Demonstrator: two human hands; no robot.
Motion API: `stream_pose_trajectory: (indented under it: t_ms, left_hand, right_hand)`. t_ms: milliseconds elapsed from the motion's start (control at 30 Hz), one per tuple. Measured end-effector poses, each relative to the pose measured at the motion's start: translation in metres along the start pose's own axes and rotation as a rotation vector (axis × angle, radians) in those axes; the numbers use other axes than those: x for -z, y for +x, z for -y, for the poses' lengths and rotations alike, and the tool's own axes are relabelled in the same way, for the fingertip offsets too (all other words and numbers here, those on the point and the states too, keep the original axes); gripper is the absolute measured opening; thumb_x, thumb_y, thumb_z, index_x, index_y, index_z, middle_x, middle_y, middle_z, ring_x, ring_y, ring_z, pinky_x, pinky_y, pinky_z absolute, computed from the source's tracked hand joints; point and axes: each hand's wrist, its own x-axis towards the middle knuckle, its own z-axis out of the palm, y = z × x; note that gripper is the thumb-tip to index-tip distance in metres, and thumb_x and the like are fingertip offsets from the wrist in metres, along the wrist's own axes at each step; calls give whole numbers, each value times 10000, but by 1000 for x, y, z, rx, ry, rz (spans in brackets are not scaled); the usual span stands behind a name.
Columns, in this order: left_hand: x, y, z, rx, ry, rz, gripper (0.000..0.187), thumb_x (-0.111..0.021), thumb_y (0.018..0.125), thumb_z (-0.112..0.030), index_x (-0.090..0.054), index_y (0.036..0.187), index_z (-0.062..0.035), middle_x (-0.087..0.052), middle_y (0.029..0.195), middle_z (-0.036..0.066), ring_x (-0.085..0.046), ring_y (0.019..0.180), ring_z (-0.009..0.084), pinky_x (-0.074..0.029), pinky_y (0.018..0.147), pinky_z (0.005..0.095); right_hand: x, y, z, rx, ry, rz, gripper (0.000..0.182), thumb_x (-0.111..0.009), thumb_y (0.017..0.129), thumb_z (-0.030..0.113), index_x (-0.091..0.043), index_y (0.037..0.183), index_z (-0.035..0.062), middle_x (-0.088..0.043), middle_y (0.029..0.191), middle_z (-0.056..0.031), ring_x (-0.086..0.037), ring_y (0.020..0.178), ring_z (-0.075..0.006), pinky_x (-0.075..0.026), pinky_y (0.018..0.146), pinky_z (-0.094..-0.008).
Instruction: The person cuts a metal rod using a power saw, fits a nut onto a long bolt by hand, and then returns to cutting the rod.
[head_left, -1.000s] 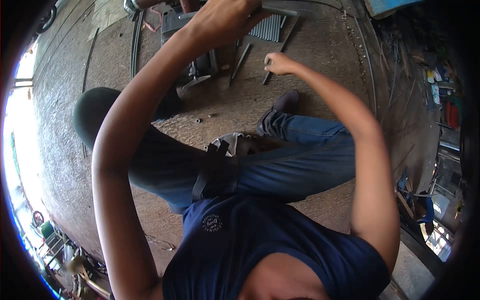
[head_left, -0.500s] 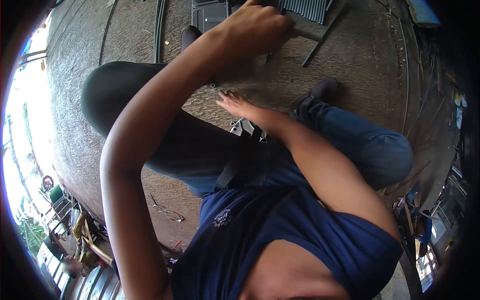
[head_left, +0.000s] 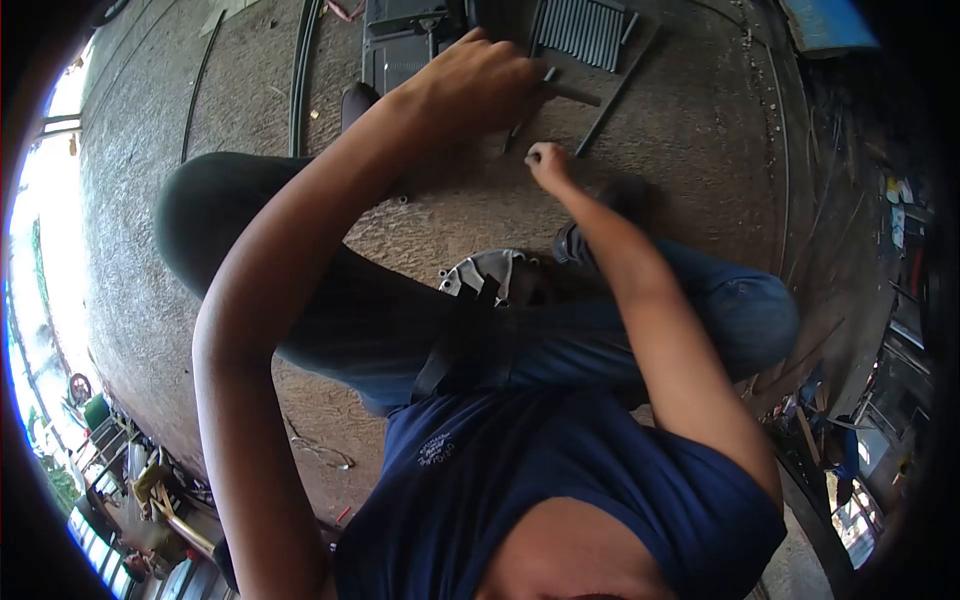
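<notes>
Your left hand point(head_left: 480, 85) is clenched around a short metal rod point(head_left: 572, 94) above the concrete floor point(head_left: 700, 130). Your right hand point(head_left: 547, 163) is closed in a fist just below it; what it holds is hidden.

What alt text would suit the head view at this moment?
Seen from above, a person crouches on a rough concrete floor, the left hand closed around a short metal rod and the right hand in a loose fist just below it. A stack of grey metal bars and a dark machine base lie beyond the hands.
</notes>
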Motion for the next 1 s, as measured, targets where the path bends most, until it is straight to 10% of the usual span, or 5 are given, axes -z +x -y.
stream_pose_trajectory:
  t_ms: [233,433,1000]
  left_hand:
    - [2,0,-4,-35,-160,-76,177,-654,935,-191,-637,958,-17,-662,790,164,-676,778,360,-526,682,456]
    - [13,2,-17,-60,-164,-160,164,-635,938,-159,-603,948,2,-646,814,179,-661,770,374,-521,679,465]
    - [48,11,-38,-71,-299,-445,155,-591,974,-134,-598,966,21,-617,824,181,-640,720,369,-491,641,444]
  right_hand:
    - [212,49,47,-107,176,-75,226,-788,792,122,-762,1006,56,-741,855,-74,-688,741,-148,-558,692,-338]
    - [333,-9,147,308,286,-27,309,-723,866,16,-682,1172,4,-714,981,-105,-692,823,-137,-576,756,-272]
    - [366,-73,228,738,335,-193,239,-739,846,-20,-719,1084,-10,-688,1076,-91,-682,973,-144,-600,831,-243]
